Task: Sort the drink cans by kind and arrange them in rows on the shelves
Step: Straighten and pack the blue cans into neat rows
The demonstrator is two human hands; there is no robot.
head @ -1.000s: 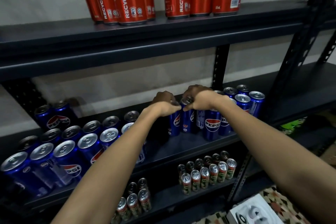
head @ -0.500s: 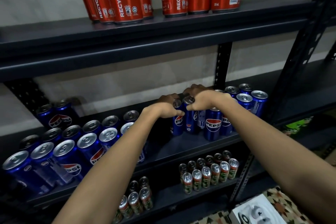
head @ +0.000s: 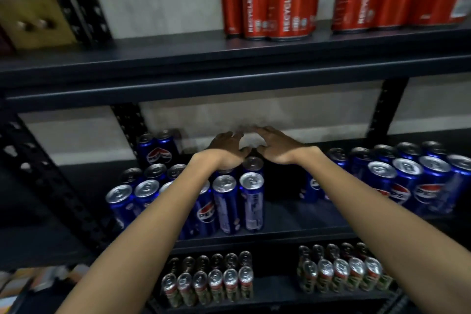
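As both hands (head: 251, 149) hover, blue cans (head: 251, 201) below

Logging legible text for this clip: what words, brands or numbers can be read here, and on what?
"RECYCLE ME": running up the sides of the red cans on the top shelf.
"PEPSI": logo on the blue cans on the middle shelf.
Small print on the blue cans and the labels of the small cans on the bottom shelf: too blurred to read.

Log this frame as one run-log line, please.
left hand open | right hand open | both over blue cans on middle shelf | holding nothing
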